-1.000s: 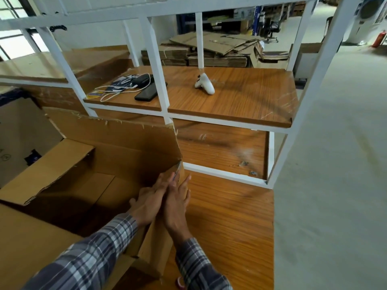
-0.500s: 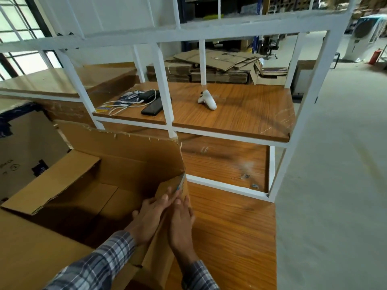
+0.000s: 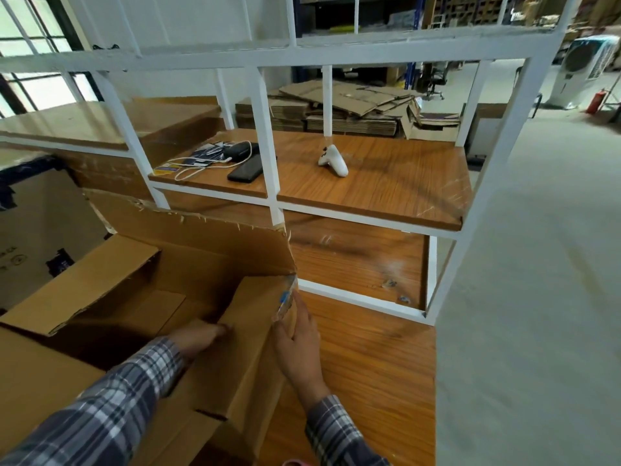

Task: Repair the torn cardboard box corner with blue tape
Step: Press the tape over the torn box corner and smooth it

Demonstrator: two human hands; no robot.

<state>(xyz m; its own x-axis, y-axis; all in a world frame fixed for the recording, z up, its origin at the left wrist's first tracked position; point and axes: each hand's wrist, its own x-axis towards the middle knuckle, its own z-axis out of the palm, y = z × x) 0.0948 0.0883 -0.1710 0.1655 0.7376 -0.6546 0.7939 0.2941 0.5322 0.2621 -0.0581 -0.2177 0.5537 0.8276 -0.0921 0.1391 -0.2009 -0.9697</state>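
A large open cardboard box (image 3: 208,253) stands on the wooden table, its far wall ragged along the top edge. At the box's near right corner a short strip of blue tape (image 3: 285,297) shows on the seam. My right hand (image 3: 299,341) lies flat against the outside of that corner, fingers straight, just below the tape. My left hand (image 3: 198,338) reaches inside the box behind the right side panel (image 3: 245,334), which hides its fingertips. Both sleeves are plaid.
A white metal shelf frame (image 3: 268,183) rises right behind the box. Its wooden shelf holds a black phone (image 3: 247,168), a cable with cards (image 3: 198,161) and a white controller (image 3: 332,159). Flattened cardboard (image 3: 349,112) is stacked beyond. The table edge (image 3: 433,381) runs on the right, with concrete floor beyond it.
My left hand has left the corner edge and gone inside the box behind the side panel. My right hand stays pressed on the outside. The camera has tilted up.
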